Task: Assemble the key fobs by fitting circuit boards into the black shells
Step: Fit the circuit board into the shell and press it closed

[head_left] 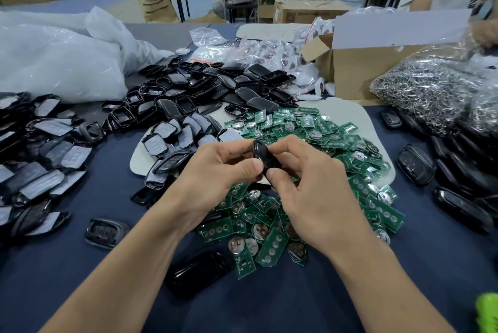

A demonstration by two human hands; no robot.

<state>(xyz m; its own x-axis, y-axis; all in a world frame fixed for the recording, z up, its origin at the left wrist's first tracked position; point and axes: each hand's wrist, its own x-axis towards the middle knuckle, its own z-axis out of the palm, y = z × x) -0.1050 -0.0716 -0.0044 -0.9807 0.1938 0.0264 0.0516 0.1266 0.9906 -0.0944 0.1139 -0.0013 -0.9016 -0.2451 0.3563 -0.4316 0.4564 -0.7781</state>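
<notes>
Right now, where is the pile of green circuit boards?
The circuit boards lie central in the head view, beneath the left hand and right hand, black shells to their left.

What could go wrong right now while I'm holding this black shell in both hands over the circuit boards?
1. The left hand and right hand pinch the black shell by fingertips only; it may slip into the green boards below.
2. Its inside is hidden, so a crooked board might go unnoticed.
3. A loose glossy shell lies beside the left forearm and could get knocked.
</notes>
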